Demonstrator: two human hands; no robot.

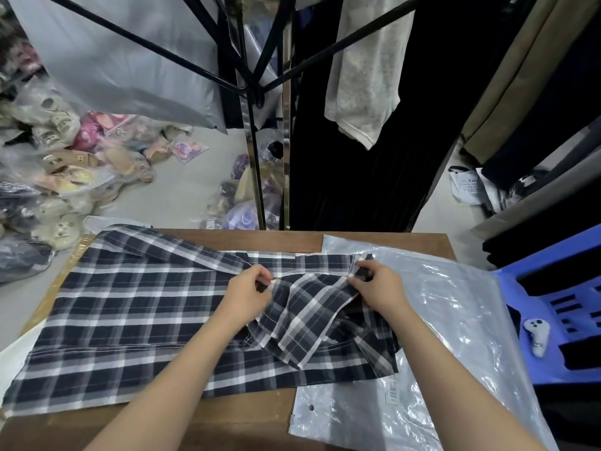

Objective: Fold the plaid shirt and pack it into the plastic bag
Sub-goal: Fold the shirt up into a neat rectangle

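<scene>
Head view.

1. Dark navy-and-white plaid cotton shirt [130,304]: spread on the brown wooden worktop [260,415]. Most of the cloth lies left of the fingers and nearer the person. A bunched section is lifted in loose folds between the two hands.
2. Left hand [248,288]: fingers [263,275] curled, pinching an edge of the shirt's lifted section. Forearm bare, crossing over the spread cloth.
3. Right hand [374,284]: fingers [361,266] curled, pinching the shirt edge at its far right corner. Forearm bare.
4. Clear, crinkled plastic bag [455,320]: flat on the worktop, right of the right-hand fingers. The shirt's right end overlaps it. A white barcode label [393,390] sits on the bag's near part.
5. Blue slatted plastic chair [559,288]: further right of the fingers, off the worktop. A white handheld controller [536,335] rests on its seat.
6. Black metal garment rack [250,86]: beyond the fingers, with dark and pale garments hanging beside it.
7. Heap of plastic-wrapped goods [58,164]: on the floor, far left of the fingers.
</scene>
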